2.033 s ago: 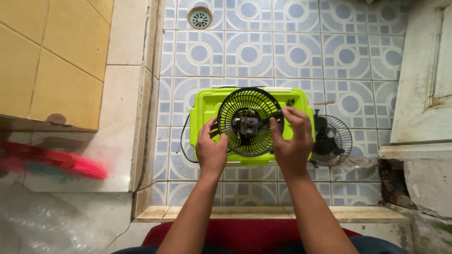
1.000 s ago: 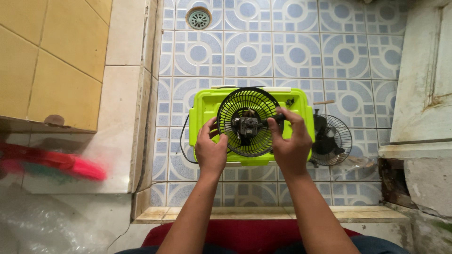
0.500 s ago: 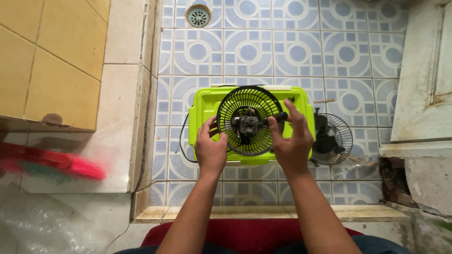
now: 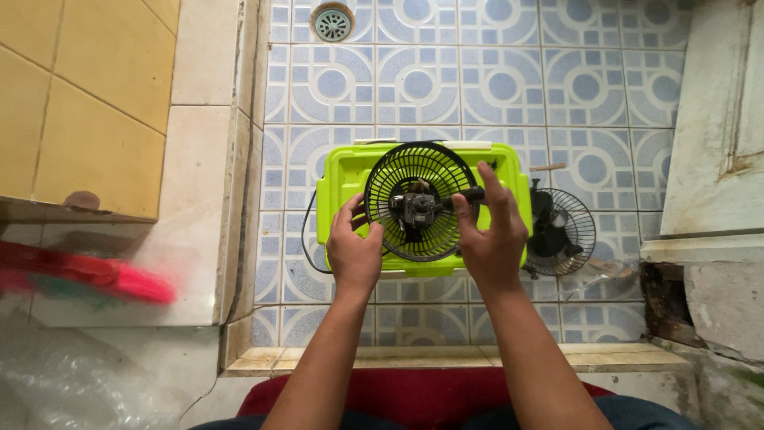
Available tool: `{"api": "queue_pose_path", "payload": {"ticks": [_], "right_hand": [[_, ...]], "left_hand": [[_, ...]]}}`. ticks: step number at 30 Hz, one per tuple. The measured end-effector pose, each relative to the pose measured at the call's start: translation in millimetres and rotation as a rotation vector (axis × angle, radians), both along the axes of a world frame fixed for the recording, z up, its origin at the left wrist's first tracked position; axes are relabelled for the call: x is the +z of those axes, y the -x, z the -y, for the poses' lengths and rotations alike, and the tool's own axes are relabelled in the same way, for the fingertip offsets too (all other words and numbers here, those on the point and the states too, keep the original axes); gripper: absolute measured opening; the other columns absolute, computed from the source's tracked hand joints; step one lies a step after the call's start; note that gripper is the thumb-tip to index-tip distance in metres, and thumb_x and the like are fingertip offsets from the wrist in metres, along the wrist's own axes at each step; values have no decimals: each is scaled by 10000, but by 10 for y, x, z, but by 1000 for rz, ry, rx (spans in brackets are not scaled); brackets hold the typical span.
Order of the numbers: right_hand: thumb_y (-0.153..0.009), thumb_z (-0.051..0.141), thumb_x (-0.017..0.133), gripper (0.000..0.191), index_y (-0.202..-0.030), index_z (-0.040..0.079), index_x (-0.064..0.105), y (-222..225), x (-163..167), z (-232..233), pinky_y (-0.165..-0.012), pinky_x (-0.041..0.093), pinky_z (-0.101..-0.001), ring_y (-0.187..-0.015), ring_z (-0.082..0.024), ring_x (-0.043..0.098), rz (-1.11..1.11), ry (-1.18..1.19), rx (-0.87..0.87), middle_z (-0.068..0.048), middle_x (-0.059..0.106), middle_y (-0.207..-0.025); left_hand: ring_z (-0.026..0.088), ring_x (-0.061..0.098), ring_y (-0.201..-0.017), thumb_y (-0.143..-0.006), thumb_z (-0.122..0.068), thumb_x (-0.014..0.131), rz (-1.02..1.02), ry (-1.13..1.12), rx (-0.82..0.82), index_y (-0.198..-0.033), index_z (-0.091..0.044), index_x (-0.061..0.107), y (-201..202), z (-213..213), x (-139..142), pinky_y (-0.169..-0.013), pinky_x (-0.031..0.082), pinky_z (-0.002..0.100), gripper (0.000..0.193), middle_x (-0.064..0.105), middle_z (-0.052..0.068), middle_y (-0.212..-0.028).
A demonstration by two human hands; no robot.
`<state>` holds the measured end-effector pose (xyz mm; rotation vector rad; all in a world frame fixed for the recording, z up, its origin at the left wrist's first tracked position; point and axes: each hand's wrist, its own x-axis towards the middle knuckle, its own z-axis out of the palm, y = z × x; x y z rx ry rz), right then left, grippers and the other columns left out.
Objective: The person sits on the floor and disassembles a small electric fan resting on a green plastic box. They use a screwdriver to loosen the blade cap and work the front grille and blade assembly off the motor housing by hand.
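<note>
Over the lime-green plastic box [image 4: 342, 187], which rests on the blue patterned floor tiles [image 4: 418, 84], a round black fan grille [image 4: 398, 171] with a small motor [image 4: 414, 211] at its centre is held between two bare hands. The grille's face is turned up toward the camera, so its axis runs roughly from the floor to the viewer, and its rim spans most of the box from left to right. The left hand [image 4: 354, 251] is closed on the lower left rim, with the fingertips curled over the wire edge. The right hand [image 4: 489, 243] lies at the right side, its fingers spread and partly open; a dark rod-like piece [image 4: 461, 195] reaching inward toward the motor passes by its index finger, though whether it is pinched cannot be told. The motor thus sits between the two hands, up and to the left of the right hand, which is the nearer one. A second black grille with fan blades [image 4: 561, 231] lies flat on the tiles just right of the box, close by the right hand. A round floor drain [image 4: 332, 21] is seen well apart at the top.
</note>
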<state>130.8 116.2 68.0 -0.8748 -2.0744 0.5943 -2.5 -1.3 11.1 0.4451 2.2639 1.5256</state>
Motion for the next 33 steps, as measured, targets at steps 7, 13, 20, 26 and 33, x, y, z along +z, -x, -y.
{"api": "queue_pose_path", "payload": {"ticks": [7, 13, 20, 26, 33], "right_hand": [[-1000, 2, 631, 389, -1385, 63, 622, 6, 74, 32, -921, 573, -390, -1073, -285, 721, -72, -44, 124, -154, 706, -1182], [-990, 74, 756, 416, -1380, 61, 615, 17, 46, 27, -814, 550, -393, -909, -272, 695, -16, -50, 22, -129, 680, -1009], [-1024, 46, 679, 374, -1393, 74, 626, -15, 2, 1, -909, 560, -390, -1033, -265, 698, -37, -51, 89, -134, 689, -1127], [-1008, 69, 717, 416, -1403, 49, 588, -8, -27, 11, -868, 565, -342, -977, -216, 716, -63, 51, 37, -94, 703, -1088], [-1005, -3, 663, 411, -1408, 57, 610, -19, -21, -22, -923, 570, -361, -1082, -253, 700, -65, -27, 115, -145, 692, -1196]], "left_hand": [[199, 743, -1027, -815, -57, 673, 7, 11, -5, -1299, -88, 642, 11, 6, 9, -876, 579, 350, 486, 729, 82, -1176], [197, 740, -1031, -811, -58, 675, 30, 9, -7, -1304, -90, 637, 9, 0, 28, -871, 583, 348, 495, 729, 78, -1173], [189, 742, -1025, -810, -51, 678, 32, 10, -3, -1301, -96, 639, 6, 0, 39, -866, 585, 346, 494, 728, 75, -1175], [191, 742, -1027, -814, -51, 676, 27, 15, 0, -1298, -97, 643, 6, 0, 30, -870, 583, 343, 488, 727, 78, -1175], [196, 741, -1029, -814, -47, 671, 22, 4, -3, -1300, -89, 643, 13, 3, 29, -875, 581, 347, 488, 728, 85, -1177]]}}
